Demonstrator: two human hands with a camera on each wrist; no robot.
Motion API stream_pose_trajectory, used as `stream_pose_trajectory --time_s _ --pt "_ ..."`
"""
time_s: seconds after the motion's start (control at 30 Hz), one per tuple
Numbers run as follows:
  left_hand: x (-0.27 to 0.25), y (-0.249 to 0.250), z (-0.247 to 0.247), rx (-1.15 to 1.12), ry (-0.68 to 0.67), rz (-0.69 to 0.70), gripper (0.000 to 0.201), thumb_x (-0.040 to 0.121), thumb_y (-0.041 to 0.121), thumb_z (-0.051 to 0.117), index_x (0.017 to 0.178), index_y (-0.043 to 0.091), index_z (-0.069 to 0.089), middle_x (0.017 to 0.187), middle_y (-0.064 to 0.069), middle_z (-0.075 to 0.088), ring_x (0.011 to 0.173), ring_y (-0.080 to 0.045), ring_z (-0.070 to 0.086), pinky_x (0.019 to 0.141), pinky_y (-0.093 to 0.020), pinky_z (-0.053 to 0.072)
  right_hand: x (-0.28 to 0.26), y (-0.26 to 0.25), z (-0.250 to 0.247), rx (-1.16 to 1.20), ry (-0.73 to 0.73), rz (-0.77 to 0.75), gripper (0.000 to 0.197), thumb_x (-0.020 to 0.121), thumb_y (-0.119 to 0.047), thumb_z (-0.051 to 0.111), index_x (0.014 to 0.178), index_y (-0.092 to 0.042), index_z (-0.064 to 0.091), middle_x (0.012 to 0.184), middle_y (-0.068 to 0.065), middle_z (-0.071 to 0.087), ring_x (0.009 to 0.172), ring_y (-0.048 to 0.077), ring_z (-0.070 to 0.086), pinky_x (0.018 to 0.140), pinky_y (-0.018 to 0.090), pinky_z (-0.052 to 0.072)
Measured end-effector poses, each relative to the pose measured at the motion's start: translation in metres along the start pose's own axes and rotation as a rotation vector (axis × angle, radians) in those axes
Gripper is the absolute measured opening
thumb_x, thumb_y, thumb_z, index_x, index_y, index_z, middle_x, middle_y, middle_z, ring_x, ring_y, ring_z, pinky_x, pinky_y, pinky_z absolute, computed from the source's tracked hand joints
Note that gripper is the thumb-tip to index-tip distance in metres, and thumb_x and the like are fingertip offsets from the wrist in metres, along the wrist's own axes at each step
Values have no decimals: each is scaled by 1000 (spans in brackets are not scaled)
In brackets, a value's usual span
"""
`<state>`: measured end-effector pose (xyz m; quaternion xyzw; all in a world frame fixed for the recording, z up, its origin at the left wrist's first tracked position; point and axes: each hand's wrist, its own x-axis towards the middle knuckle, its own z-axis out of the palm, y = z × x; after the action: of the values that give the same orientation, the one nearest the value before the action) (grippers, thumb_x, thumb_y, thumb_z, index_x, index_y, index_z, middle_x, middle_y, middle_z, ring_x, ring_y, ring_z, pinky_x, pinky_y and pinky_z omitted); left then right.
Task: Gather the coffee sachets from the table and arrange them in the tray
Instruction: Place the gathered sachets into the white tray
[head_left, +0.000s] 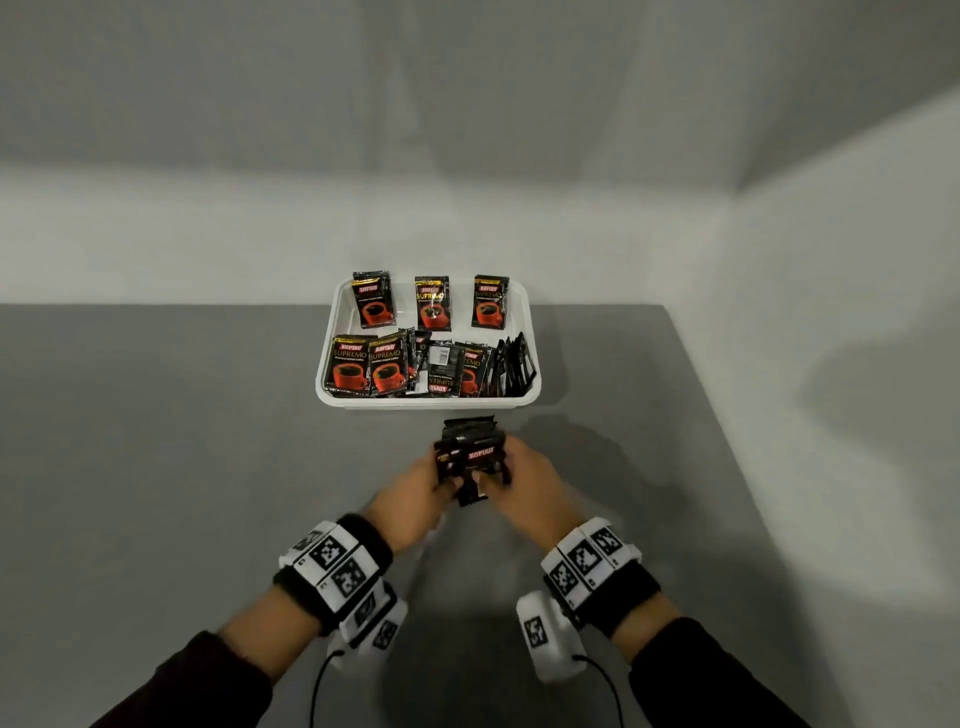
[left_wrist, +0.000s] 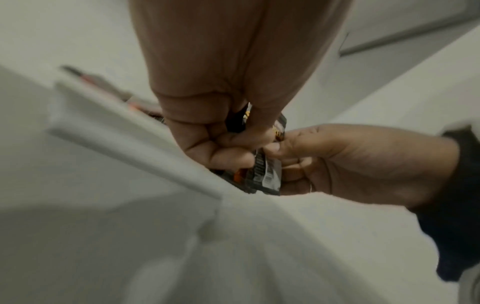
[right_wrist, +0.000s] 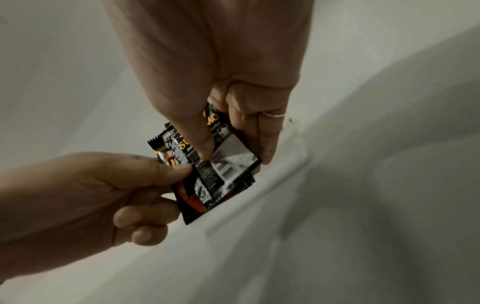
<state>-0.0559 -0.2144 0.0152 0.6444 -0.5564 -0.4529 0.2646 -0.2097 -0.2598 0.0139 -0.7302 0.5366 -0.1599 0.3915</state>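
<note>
A small stack of black coffee sachets (head_left: 470, 454) is held between both hands just in front of the white tray (head_left: 332, 332). My left hand (head_left: 415, 493) grips the stack's left side, fingers curled round it. My right hand (head_left: 524, 488) pinches its right side with thumb and fingers. In the right wrist view the sachets (right_wrist: 207, 170) sit between my right hand (right_wrist: 233, 133) and my left hand (right_wrist: 145, 185). The left wrist view shows the sachets (left_wrist: 262, 174) in my left hand (left_wrist: 218, 144), with my right hand (left_wrist: 337, 160) beside. The tray holds several sachets (head_left: 387, 364) in two rows.
The grey table (head_left: 156, 441) ends at the right near a white wall (head_left: 831, 312). The tray stands at the table's far edge against the back wall. Wrist bands with black-and-white markers sit on both forearms.
</note>
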Motion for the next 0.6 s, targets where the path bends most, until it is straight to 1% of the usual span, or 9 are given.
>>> stream_pose_trajectory --time_s 0.07,0.13,0.23,0.3,0.33,0.43,0.5,0.57,0.6 --pt "28 30 -28 -31 58 57 30 94 12 48 121 22 40 73 3 57 47 -6 48 43 -17 43 30 -22 -32 54 84 -101 37 83 -21 65 119 -19 56 103 -4 70 94 11 65 76 17 46" --pt "65 63 -56 -54 162 142 27 92 10 51 115 19 41 76 4 57 49 -4 52 43 -17 45 68 -44 -64 87 164 -165 34 81 -23 67 113 -21 57 91 -12 67 83 5 63 70 11 45" --pt "120 102 -82 -142 228 144 15 90 6 51 99 16 45 71 1 56 47 -6 52 41 -18 43 128 -64 -94 95 235 -162 30 81 -21 67 109 -18 57 94 -4 68 82 11 64 70 23 50" --pt "154 112 -84 -210 194 67 19 91 0 48 81 16 49 56 -2 51 37 -7 47 38 -21 40 162 -65 -102 62 241 -133 31 82 -15 67 111 -10 58 102 7 69 89 21 64 78 33 52" --pt "169 113 -83 -230 175 -4 22 91 -1 47 75 14 48 51 -2 50 34 -8 46 38 -22 39 175 -63 -104 42 218 -104 32 82 -14 67 112 -7 58 105 10 68 93 24 64 82 34 51" --pt "208 108 -79 -255 129 -220 24 93 0 43 70 9 46 59 -7 51 30 -8 47 32 -19 41 206 -48 -104 -33 110 -12 29 85 -14 65 111 -2 61 109 16 66 98 28 61 76 25 43" --pt "226 101 -76 -212 149 -280 29 94 3 42 67 12 42 64 -5 48 36 -7 51 32 -14 41 221 -38 -103 -100 21 51 23 89 -12 57 107 2 62 109 21 65 92 27 59 70 23 38" --pt "241 93 -70 -160 141 -312 31 95 5 41 65 15 40 67 0 46 51 -7 50 36 -12 43 232 -32 -101 -147 -57 95 23 90 -5 49 106 6 62 110 25 64 90 27 58 69 28 39" --pt "248 89 -67 -138 118 -333 27 95 6 41 70 13 45 70 0 47 55 -7 48 40 -12 46 238 -29 -100 -160 -78 106 25 89 -2 46 106 8 61 111 26 63 95 30 59 72 31 41"
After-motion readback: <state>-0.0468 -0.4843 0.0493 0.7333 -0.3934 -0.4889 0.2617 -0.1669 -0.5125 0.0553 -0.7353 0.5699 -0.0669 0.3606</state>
